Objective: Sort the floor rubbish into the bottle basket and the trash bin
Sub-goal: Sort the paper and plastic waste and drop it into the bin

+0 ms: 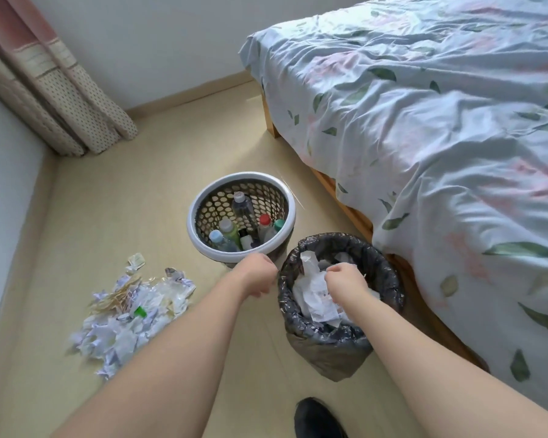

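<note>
Right hand [345, 275] over the mouth of the trash bin [389, 270], at five o'clock in the view; fingers curled downward, backs to the camera, so cannot tell whether clamped on paper or just let go. Crumpled white paper [314, 289] directly beneath, half filling the black liner. Probably held there to drop or press scraps inside the rim rather than over it.

Left hand [257, 273] between bin and bottle basket [200, 245], at the basket's six o'clock edge; fingers curled loosely together, nothing visible in them. Likely idling, or steadying against the rim.

Bottle basket at the centre of the view, touching or just beside the bin at its eleven o'clock. Several capped bottles [242, 207] upright or leaning inside, so bottle sorting looks largely done.

Remaining floor rubbish [130, 314] at eight o'clock: torn paper, thin sticks, clear wrap, one green cap [140, 311]. Well apart from both containers, across open floor.

Bed [424, 121] hard against the bin at three o'clock, blocking approach from that side. Curtain [60, 99] at ten o'clock. Dark shoe [317, 418] at six o'clock, near the bin's base.
</note>
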Demonstrator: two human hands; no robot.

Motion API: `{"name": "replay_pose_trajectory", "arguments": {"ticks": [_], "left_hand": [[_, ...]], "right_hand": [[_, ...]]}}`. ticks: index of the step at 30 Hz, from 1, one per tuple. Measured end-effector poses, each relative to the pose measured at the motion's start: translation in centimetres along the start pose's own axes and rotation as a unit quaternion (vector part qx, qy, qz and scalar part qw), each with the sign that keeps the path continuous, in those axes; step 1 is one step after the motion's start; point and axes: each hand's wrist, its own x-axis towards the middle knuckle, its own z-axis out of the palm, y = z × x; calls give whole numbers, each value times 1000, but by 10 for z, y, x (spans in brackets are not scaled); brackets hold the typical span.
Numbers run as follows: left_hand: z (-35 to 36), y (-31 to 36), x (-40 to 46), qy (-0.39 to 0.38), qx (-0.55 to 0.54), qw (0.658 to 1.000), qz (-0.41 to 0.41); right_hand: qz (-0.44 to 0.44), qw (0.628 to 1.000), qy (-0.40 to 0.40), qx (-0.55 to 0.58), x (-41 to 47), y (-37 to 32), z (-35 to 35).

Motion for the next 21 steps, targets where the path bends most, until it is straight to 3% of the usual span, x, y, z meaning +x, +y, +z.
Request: {"name": "replay_pose_trajectory", "arguments": {"ticks": [7,14,18,21], "left_hand": [[-77,-108,-34,52,-78,994,-48],[-130,-260,-53,88,-129,982,-109],[-149,-360,-57,108,-121,976,-144],[-155,-436,-51,133,-119,970,-168]], "right_hand": [[-128,980,-111,-102,-57,-57,97],[-171,938,-222,-204,-111,-96,228],[-194,891,-272,-307,-120,-110,315],[-229,825,-314,-411,-120,-114,381]]}}
